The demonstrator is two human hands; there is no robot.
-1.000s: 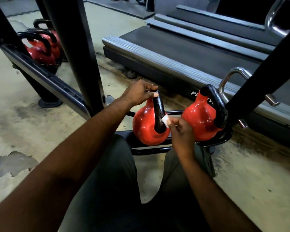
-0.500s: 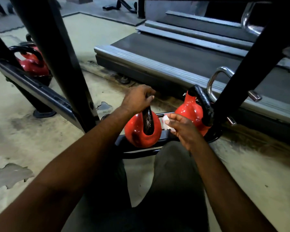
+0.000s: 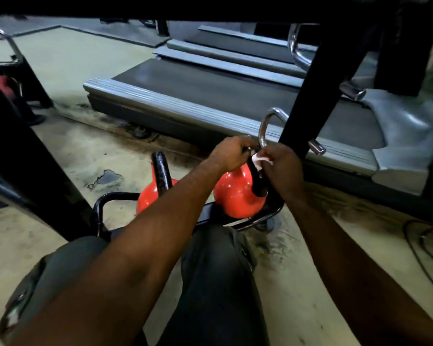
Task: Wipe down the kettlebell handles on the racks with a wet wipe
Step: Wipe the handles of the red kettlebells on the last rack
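The right hand (image 3: 283,172) pinched a white wet wipe (image 3: 260,161) between thumb and fingers and pressed it against the upper part of a black handle (image 3: 258,182). The left hand (image 3: 231,152) was curled around the top of that same handle, just beside the wipe. The handle belonged to a red kettlebell (image 3: 236,196) standing at the right end of the low rack shelf (image 3: 110,199), a black tube-framed tray close to the floor.

A second kettlebell (image 3: 146,197), also red, stood toward the shelf's left end, partly hidden by the left forearm. Its second handle (image 3: 161,173) stood upright with no hand on it. Whether the two bells touched could not be told behind the arm.

A black rack upright (image 3: 308,96) rose just behind the right hand, with a chrome loop (image 3: 266,123) beside it. Beyond lay a grey treadmill (image 3: 210,96) on a stained concrete floor (image 3: 73,158). A dark cable (image 3: 420,248) curled on the floor to the right. The person's dark trousers (image 3: 218,283) reached the shelf's front edge.
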